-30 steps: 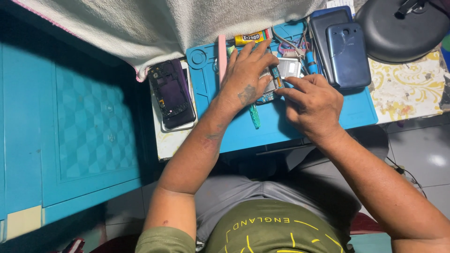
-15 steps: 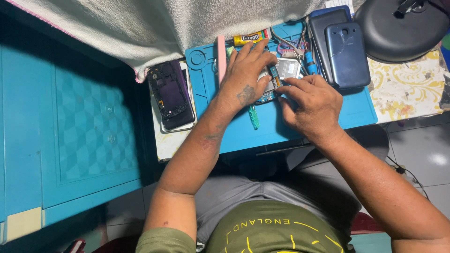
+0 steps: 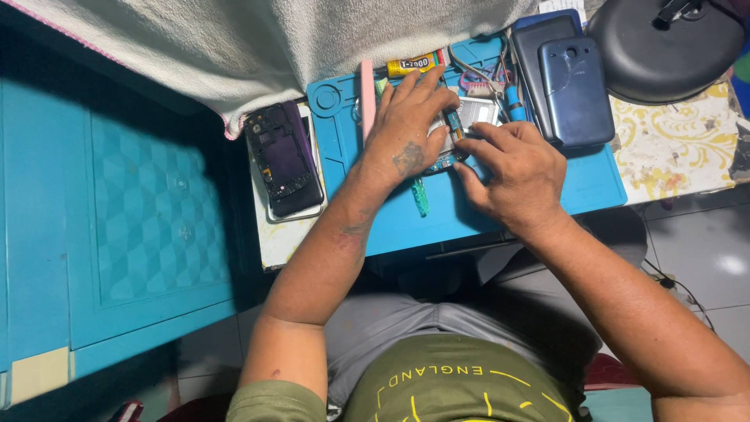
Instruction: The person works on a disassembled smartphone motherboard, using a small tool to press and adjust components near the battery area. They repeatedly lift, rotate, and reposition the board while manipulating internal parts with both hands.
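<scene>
My left hand [image 3: 408, 134] lies flat on an opened phone [image 3: 469, 117] in the middle of a blue work mat [image 3: 484, 211], pressing it down. My right hand [image 3: 516, 173] sits just right of it, fingers pinched at the phone's lower edge; a thin tool may be in them but the fingers hide it. A green-handled tool [image 3: 420, 197] lies on the mat under my left wrist.
A dismantled dark phone frame [image 3: 284, 159] rests left of the mat. Two phone backs [image 3: 574, 90] lie at the mat's upper right, beside a black round lamp base [image 3: 664, 47]. A yellow glue tube [image 3: 412, 64], a pink stick [image 3: 366, 90] and a white towel [image 3: 258, 39] sit nearby.
Both hands stay on the opened phone; the right fingers have shifted slightly along its edge. Nothing else moved.
</scene>
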